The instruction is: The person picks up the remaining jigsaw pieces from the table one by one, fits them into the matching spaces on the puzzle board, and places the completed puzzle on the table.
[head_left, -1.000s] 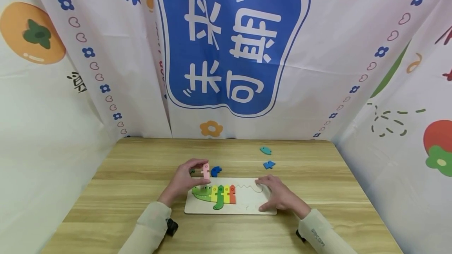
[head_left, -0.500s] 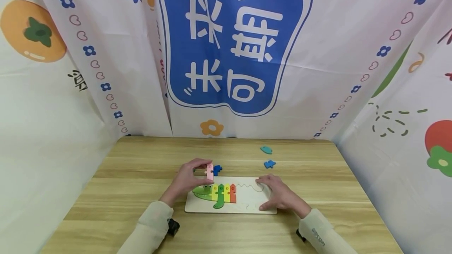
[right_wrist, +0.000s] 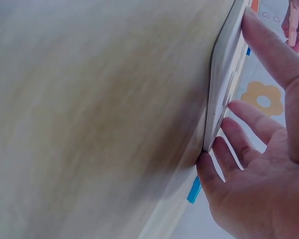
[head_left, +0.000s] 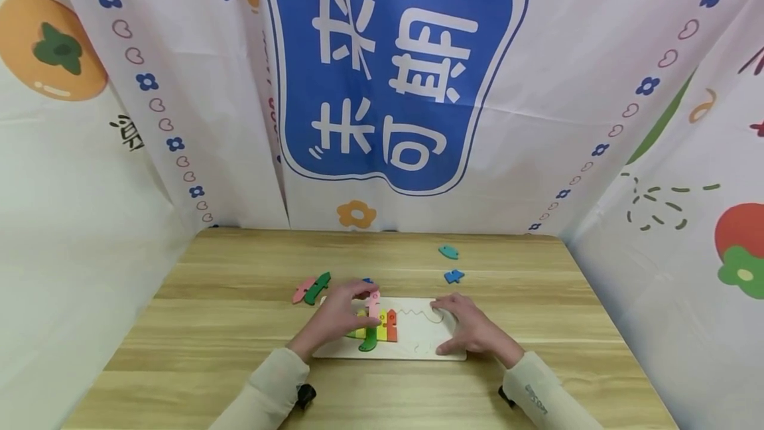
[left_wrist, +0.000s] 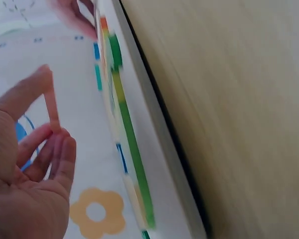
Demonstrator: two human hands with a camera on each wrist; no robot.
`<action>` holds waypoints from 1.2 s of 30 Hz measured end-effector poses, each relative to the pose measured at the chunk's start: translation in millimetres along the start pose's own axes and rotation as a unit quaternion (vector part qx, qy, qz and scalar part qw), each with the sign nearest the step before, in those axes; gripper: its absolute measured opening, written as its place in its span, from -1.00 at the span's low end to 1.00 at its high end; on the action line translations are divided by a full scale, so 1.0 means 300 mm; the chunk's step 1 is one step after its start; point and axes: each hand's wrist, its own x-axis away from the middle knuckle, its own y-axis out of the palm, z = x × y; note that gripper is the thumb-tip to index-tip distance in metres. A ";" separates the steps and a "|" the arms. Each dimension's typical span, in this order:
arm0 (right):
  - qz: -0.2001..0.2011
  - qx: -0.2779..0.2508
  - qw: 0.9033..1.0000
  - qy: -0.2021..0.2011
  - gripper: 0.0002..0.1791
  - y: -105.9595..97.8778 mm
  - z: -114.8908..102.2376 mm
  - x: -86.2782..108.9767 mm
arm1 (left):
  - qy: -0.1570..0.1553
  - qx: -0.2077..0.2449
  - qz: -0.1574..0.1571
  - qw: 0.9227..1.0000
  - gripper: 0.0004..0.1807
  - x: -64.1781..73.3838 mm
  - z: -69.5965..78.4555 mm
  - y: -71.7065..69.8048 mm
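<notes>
In the head view my left hand (head_left: 334, 317) pinches a pink puzzle piece (head_left: 374, 304) between thumb and fingertips, above the puzzle board (head_left: 418, 334). The left wrist view shows this pink piece (left_wrist: 52, 107) edge-on, apart from the board. Fitted pieces form part of a crocodile, including a yellow piece (head_left: 382, 332), a red piece (head_left: 392, 327) and a green leg piece (head_left: 368, 342). The crocodile's head is mostly hidden behind my left hand. My right hand (head_left: 474, 329) rests on the board's right end, fingers spread, thumb near the front edge.
Loose puzzle pieces lie behind the board: a pink one (head_left: 303, 290) and a dark green one (head_left: 318, 288) at left, a blue one (head_left: 454, 276) and a teal one (head_left: 449, 252) at right. Another blue piece is mostly hidden behind my left hand. A printed cloth hangs behind the wooden table (head_left: 239, 264).
My left hand has moved right and toward the board with the pink piece, uncovering the loose pink and green pieces at left. My right hand has stayed in place.
</notes>
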 end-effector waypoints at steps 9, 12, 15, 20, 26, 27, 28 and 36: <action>-0.003 0.000 1.000 0.001 0.03 0.004 0.006 -0.001 | -0.002 -0.013 -0.040 0.999 -0.27 -0.013 0.043 0.069; -0.003 0.001 1.000 0.002 0.03 0.004 0.008 -0.001 | -0.001 -0.018 -0.040 0.999 -0.27 -0.019 0.045 0.085; -0.004 -0.001 1.000 -0.001 0.03 0.004 0.011 -0.001 | 0.003 -0.024 -0.039 0.999 -0.27 -0.022 0.048 0.096; -0.003 -0.005 1.000 -0.008 0.03 0.005 0.013 -0.001 | 0.009 -0.028 -0.042 0.999 -0.29 -0.024 0.057 0.113; -0.001 -0.008 1.000 -0.002 0.02 0.007 0.019 -0.003 | 0.016 -0.041 -0.048 0.998 -0.33 -0.043 0.065 0.136; 0.000 -0.009 1.000 -0.001 0.02 0.008 0.019 -0.004 | 0.017 -0.047 -0.050 0.998 -0.33 -0.047 0.064 0.139; -0.001 -0.009 1.000 0.000 0.02 0.008 0.019 -0.004 | 0.019 -0.053 -0.053 0.997 -0.33 -0.049 0.063 0.142; 0.002 -0.005 1.000 -0.005 0.04 0.011 0.019 -0.003 | 0.021 -0.075 -0.062 0.995 -0.32 -0.056 0.063 0.160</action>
